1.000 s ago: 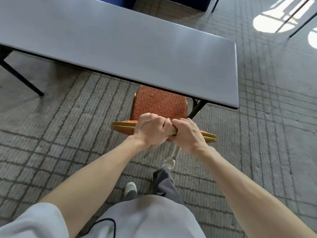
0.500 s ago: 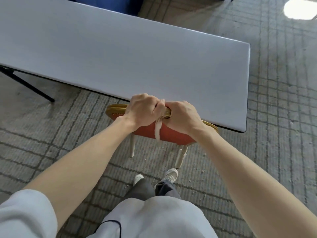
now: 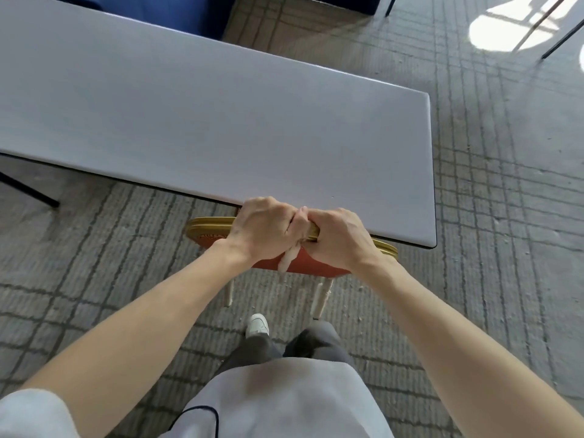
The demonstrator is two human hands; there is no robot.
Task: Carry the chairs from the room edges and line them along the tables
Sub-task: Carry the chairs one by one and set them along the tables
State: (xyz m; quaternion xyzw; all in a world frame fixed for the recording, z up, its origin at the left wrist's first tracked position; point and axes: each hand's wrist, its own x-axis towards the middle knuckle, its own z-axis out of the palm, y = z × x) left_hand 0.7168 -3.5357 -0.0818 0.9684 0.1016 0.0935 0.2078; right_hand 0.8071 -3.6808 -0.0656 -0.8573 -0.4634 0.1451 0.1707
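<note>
The red-padded chair (image 3: 303, 263), gold-framed with pale legs, faces the bench (image 3: 221, 121) at its near edge, its back rail parallel to that edge. The left hand (image 3: 265, 229) and right hand (image 3: 338, 238) grip the rail side by side.

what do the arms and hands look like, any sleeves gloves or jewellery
The left hand and right hand are bare: no gloves, rings or watch show. Both forearms are uncovered. A short white sleeve shows on the left upper arm; the right arm's sleeve is out of view.
</note>
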